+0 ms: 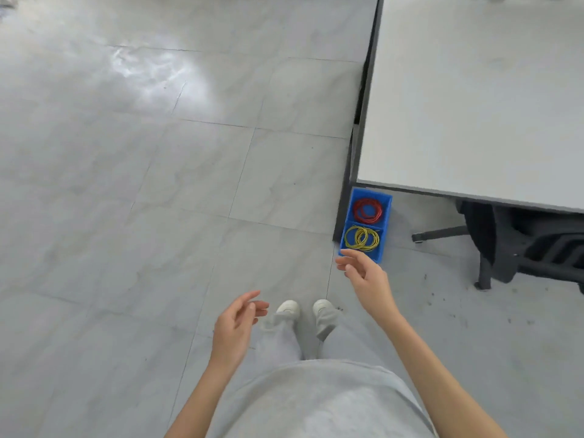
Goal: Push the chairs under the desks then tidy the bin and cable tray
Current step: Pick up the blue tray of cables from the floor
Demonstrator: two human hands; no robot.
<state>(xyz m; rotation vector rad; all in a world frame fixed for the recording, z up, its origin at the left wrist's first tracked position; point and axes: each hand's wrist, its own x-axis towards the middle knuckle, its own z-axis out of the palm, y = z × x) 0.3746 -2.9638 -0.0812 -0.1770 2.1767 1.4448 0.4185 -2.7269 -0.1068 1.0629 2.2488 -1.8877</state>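
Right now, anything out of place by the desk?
Yes: the blue two-compartment plastic tray of red and yellow cable coils sits on the grey tiled floor at the white desk's corner leg, half sticking out. Dark specks litter the floor nearby.

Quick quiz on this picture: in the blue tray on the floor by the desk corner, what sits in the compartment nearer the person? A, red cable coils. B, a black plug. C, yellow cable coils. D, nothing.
C: in the blue tray, the yellow cable coils fill the compartment nearer the person, just beyond the right hand, while the red cable coils lie in the farther compartment by the desk.
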